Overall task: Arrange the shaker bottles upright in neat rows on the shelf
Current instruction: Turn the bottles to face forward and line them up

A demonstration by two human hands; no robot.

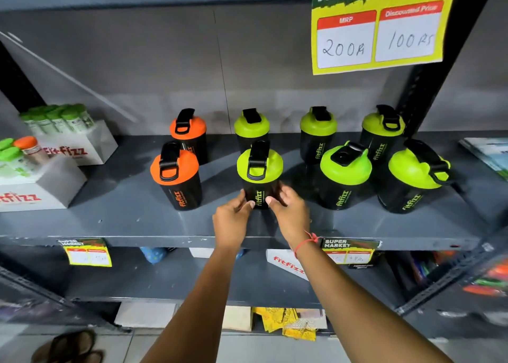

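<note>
Several black shaker bottles stand upright in two rows on the grey shelf (115, 225). An orange-lidded bottle (177, 177) stands front left, and another orange-lidded one (189, 134) stands behind it. Green-lidded bottles fill the middle and right, among them one at the front (343, 174) and one at the far right (415, 177). My left hand (233, 217) and my right hand (288, 211) clasp the base of the front-middle green-lidded bottle (259, 170) from both sides as it stands on the shelf.
White Fitfizz display boxes (41, 195) holding small green- and orange-capped tubes sit at the left. A yellow price sign (382, 33) hangs at the upper right. A black upright post (428, 68) borders the right side. Lower shelves hold boxes and packets.
</note>
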